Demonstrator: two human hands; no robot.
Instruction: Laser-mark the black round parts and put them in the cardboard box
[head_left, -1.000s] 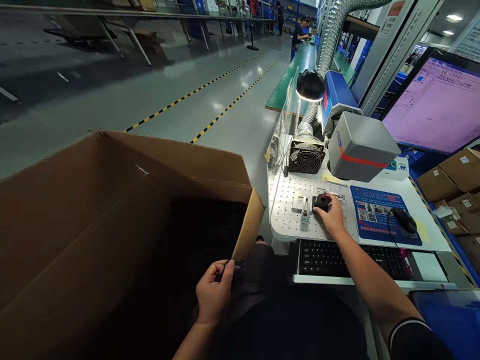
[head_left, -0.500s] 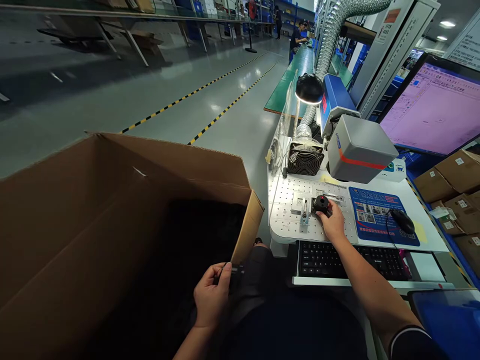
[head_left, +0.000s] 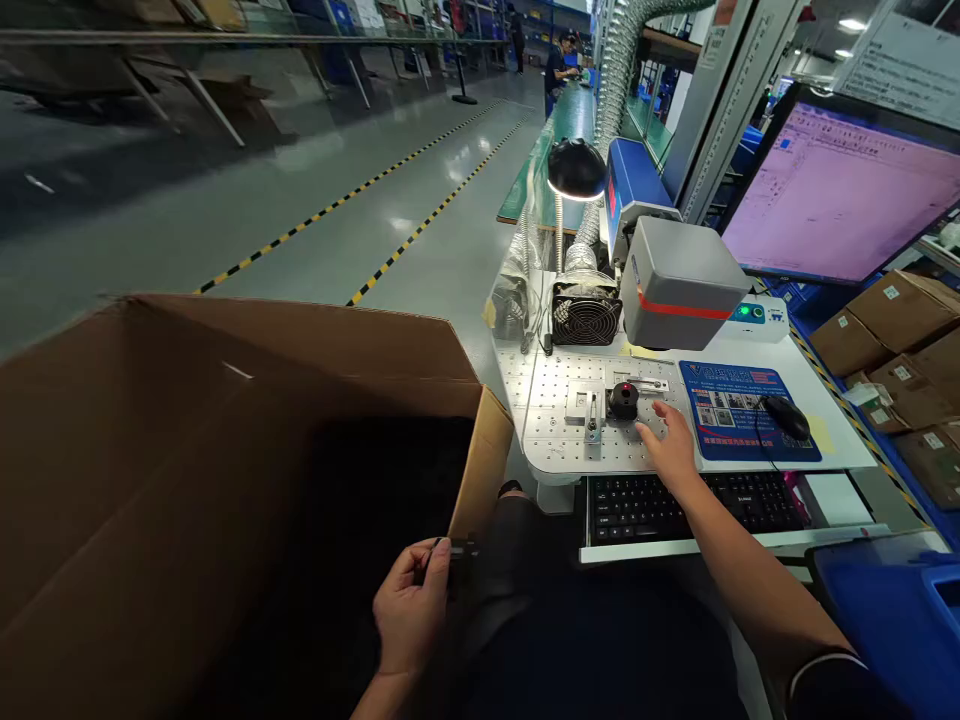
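Note:
A round black part (head_left: 623, 400) with a small red light spot on top sits against metal stops on the perforated plate (head_left: 551, 440). Just right of it is my right hand (head_left: 671, 445), apart from the part, thumb and fingers spread with nothing between them. My left hand (head_left: 412, 600) pinches a small black piece (head_left: 463, 548) beside the near corner of the large cardboard box (head_left: 491, 440). Its fingers cover most of that piece, so its kind is unclear. Dark contents fill the shadowed box.
Above the plate hangs a grey machine head (head_left: 679, 280) with a red stripe. A fan (head_left: 586, 318) and a black lamp (head_left: 577, 168) stand behind. Rightward are a mouse (head_left: 785, 417), a keyboard (head_left: 675, 505) and a monitor (head_left: 844, 190). A person (head_left: 559, 70) works far off.
My right hand has let go of the round black part and drawn back to the right, fingers opening. My left hand keeps its pinch. The whole view has shifted slightly.

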